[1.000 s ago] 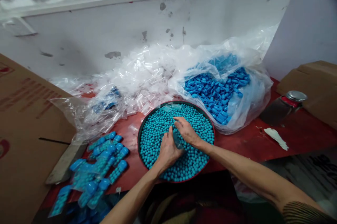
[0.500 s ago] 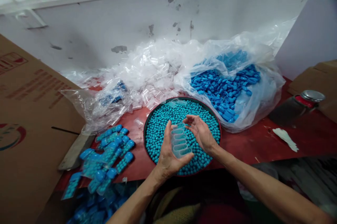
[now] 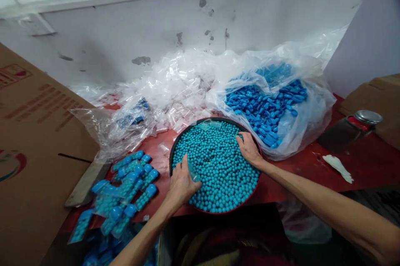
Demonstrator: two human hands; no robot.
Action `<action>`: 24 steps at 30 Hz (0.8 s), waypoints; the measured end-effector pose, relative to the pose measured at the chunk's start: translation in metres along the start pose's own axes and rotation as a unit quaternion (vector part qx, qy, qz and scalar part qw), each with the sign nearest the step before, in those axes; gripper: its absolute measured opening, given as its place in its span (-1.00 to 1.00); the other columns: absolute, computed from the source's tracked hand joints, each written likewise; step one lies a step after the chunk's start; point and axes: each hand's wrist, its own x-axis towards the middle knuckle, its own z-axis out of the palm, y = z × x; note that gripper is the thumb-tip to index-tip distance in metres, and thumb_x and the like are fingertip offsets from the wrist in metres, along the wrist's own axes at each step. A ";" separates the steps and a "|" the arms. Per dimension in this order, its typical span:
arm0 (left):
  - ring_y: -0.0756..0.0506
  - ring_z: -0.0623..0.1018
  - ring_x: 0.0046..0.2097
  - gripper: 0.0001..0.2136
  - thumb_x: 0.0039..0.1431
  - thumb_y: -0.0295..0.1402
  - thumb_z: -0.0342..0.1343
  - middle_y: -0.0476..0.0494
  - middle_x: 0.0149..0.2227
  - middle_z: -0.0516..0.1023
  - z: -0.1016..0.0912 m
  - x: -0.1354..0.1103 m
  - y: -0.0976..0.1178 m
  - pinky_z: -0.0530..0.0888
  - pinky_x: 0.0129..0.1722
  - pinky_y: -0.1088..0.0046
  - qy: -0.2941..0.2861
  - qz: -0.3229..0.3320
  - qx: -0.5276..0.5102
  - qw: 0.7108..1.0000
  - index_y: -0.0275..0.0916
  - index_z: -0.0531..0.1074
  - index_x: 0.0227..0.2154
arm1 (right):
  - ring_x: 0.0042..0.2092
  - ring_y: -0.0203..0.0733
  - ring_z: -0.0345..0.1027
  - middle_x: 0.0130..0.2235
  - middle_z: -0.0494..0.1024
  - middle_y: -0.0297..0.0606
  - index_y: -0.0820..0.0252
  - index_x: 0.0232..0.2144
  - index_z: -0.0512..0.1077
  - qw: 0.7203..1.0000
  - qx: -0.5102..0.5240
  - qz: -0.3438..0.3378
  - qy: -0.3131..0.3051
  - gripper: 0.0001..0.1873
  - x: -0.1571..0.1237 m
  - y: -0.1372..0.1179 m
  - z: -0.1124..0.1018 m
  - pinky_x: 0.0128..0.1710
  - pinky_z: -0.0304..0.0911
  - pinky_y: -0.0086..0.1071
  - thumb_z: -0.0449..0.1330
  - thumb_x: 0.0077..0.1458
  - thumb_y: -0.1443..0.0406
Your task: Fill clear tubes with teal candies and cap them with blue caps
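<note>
A round dark tray (image 3: 218, 211) full of small teal balls (image 3: 218, 166) sits on the red table in front of me. My left hand (image 3: 180, 181) rests at the tray's left edge. Its fingers are curled over a set of clear plastic tubes (image 3: 193, 173) pushed down into the balls and mostly hidden. My right hand (image 3: 249, 149) lies on the balls at the tray's far right, near the rim, fingers stretched flat and holding nothing.
A clear bag of blue caps (image 3: 265, 103) lies behind the tray at right, and a heap of empty clear tubes (image 3: 175, 86) at back centre. Filled, capped tubes (image 3: 128, 186) lie left of the tray. A cardboard box (image 3: 31, 132) stands at left, a lidded jar (image 3: 353, 126) at right.
My left hand has lowered the clear tubes from above the tray into the balls at its left side. My right hand has moved away to the tray's right edge.
</note>
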 end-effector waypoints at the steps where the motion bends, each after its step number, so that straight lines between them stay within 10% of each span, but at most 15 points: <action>1: -0.25 0.29 -0.05 -0.20 -0.21 -0.35 0.08 -0.31 -0.11 0.23 0.002 0.002 0.001 0.22 -0.05 0.25 -0.006 -0.006 0.012 1.000 -0.42 -0.15 0.13 | -0.06 -0.09 0.16 -0.16 0.35 -0.07 0.27 -0.23 0.34 1.000 0.000 0.008 0.007 -0.65 0.002 0.002 0.005 0.00 0.02 -0.21 -0.02 0.00 0.18; 11: -0.23 0.26 -0.06 -0.18 -0.22 -0.34 0.08 -0.27 -0.11 0.20 0.022 0.012 -0.005 0.21 -0.05 0.26 0.036 0.005 -0.002 0.999 -0.38 -0.18 0.14 | -0.22 -0.10 0.29 -0.33 0.49 -0.13 0.25 -0.40 0.42 0.995 0.058 0.074 0.034 -0.54 0.030 0.011 0.024 -0.12 0.13 -0.28 -0.13 0.02 0.06; 24: -0.25 0.24 -0.03 -0.09 -0.25 -0.30 0.12 -0.31 -0.08 0.17 0.030 0.031 0.002 0.19 -0.03 0.28 0.016 0.004 -0.093 0.996 -0.43 -0.25 0.15 | -0.19 -0.12 0.36 -0.34 0.53 -0.20 0.21 -0.29 0.47 0.972 0.171 0.140 -0.076 -0.44 0.030 -0.005 0.044 -0.14 0.19 -0.26 -0.17 0.06 -0.01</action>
